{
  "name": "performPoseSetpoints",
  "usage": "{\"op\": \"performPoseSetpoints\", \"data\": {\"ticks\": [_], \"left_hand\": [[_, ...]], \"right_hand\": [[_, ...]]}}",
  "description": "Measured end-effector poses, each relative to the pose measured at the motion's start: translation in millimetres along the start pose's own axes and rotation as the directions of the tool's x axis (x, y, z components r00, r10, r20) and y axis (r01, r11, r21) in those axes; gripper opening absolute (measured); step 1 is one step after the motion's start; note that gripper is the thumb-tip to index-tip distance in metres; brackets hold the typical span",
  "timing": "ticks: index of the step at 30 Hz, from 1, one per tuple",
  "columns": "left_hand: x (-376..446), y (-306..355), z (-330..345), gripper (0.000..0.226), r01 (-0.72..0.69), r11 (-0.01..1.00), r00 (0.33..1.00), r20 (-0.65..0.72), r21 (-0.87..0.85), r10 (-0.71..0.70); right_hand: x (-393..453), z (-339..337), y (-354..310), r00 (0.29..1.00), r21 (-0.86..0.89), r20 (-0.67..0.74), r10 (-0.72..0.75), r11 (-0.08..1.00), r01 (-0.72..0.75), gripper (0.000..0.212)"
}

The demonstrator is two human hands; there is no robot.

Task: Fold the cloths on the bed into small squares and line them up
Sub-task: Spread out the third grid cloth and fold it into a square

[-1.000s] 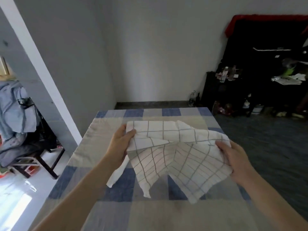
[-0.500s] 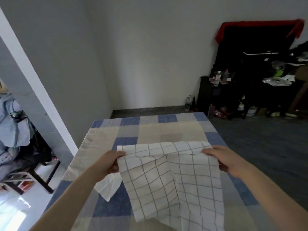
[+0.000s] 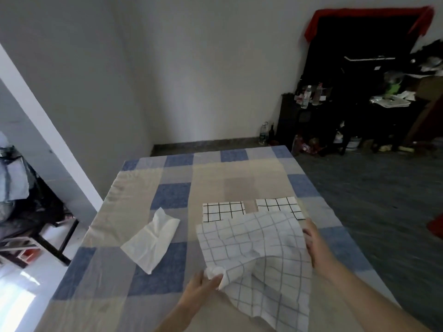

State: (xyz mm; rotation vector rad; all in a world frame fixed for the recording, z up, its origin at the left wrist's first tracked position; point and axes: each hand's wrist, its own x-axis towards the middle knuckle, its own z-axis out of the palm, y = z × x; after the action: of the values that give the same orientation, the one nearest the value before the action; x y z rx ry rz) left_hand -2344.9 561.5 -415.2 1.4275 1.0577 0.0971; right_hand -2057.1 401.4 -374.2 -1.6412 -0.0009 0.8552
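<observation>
A white cloth with a thin grey grid (image 3: 256, 255) hangs loosely over the bed (image 3: 148, 293). My left hand (image 3: 203, 287) pinches a bunched part of its near left edge. My right hand (image 3: 314, 243) grips its right edge. Beyond it, two small folded squares with bold black grids lie side by side on the bed: one on the left (image 3: 223, 210), the other on the right (image 3: 279, 204), both partly covered by the held cloth. A plain white cloth (image 3: 152, 240) lies crumpled to the left.
The bed has a blue, grey and beige checked cover. A chair with clothes (image 3: 28, 212) stands at the left. Dark cluttered shelves (image 3: 359, 104) and bottles (image 3: 263, 134) stand at the back right.
The held grid cloth has dropped lower and toward me, uncovering the two folded squares. My left hand moved from the top corner to the near left edge. The plain white cloth now lies in full view.
</observation>
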Motion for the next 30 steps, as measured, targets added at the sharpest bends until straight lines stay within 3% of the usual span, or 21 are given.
{"op": "performPoseSetpoints", "data": {"ticks": [2,5,6,9,11,13,15,17,19,21,23,24,25,27,28,29,30], "left_hand": [[1,-14,-1,0.066,-0.097,0.98,0.995,-0.015,0.176,0.101],[8,-14,-1,0.035,-0.142,0.942,0.978,-0.102,0.304,0.181],[11,-14,-1,0.028,-0.152,0.945,0.971,-0.136,0.29,0.198],[14,-17,-8,0.01,0.024,1.0,0.987,-0.159,0.02,-0.02],[10,-30,-18,0.02,-0.006,0.992,0.991,-0.135,0.128,0.023],[3,-35,-19,0.015,0.035,0.997,0.998,-0.049,0.072,-0.031],[4,-14,-22,0.014,0.095,0.995,0.994,-0.053,0.015,-0.094],[9,27,-32,0.015,0.118,0.985,0.993,-0.017,-0.127,-0.121],[22,80,-47,0.018,0.166,0.96,0.986,0.03,-0.225,-0.163],[34,141,-62,0.018,0.118,0.979,0.993,0.046,-0.165,-0.112],[33,209,-74,0.012,-0.036,0.99,0.999,-0.021,-0.139,0.033],[33,241,-80,0.008,-0.157,0.968,0.986,-0.092,-0.197,0.141],[30,274,-85,0.008,-0.289,0.909,0.953,-0.181,-0.301,0.243],[12,325,-98,0.013,-0.544,0.683,0.833,-0.411,-0.488,0.37],[3,338,-105,0.014,-0.628,0.59,0.774,-0.486,-0.507,0.405],[-5,341,-111,0.014,-0.68,0.541,0.731,-0.52,-0.495,0.443],[-10,337,-116,0.015,-0.699,0.559,0.71,-0.528,-0.446,0.466]], "right_hand": [[-13,-9,14,0.998,-0.004,0.003,0.068,0.998,-0.068,0.054],[-23,-24,48,0.988,-0.06,0.023,0.151,0.987,-0.149,0.048],[-27,-27,56,0.981,-0.105,0.039,0.189,0.977,-0.184,0.052],[-50,-31,74,0.963,-0.322,0.095,0.251,0.923,-0.209,0.033],[-54,-32,89,0.971,-0.578,0.132,0.198,0.812,-0.087,0.033],[-46,-31,107,0.984,-0.676,0.16,0.077,0.736,0.052,0.021],[-35,-22,104,0.994,-0.63,0.107,0.004,0.774,0.064,0.013],[-21,-5,74,0.999,-0.399,0.024,-0.028,0.916,0.035,0.014],[-18,20,13,0.998,-0.214,-0.05,-0.032,0.977,0.021,0.017],[-8,43,-50,0.996,-0.099,-0.092,-0.021,0.995,0.012,0.02],[-9,66,-117,0.972,-0.067,-0.158,-0.177,0.984,0.168,0.014],[-15,76,-149,0.922,-0.056,-0.22,-0.319,0.948,0.315,0.005],[-24,82,-177,0.825,-0.043,-0.289,-0.485,0.868,0.495,0.011],[-55,87,-223,0.561,-0.063,-0.344,-0.753,0.615,0.786,0.018],[-66,87,-235,0.461,-0.084,-0.345,-0.817,0.516,0.852,0.015],[-70,85,-241,0.409,-0.102,-0.328,-0.852,0.462,0.881,0.011],[-72,83,-239,0.397,-0.122,-0.288,-0.871,0.445,0.887,0.008]]}}
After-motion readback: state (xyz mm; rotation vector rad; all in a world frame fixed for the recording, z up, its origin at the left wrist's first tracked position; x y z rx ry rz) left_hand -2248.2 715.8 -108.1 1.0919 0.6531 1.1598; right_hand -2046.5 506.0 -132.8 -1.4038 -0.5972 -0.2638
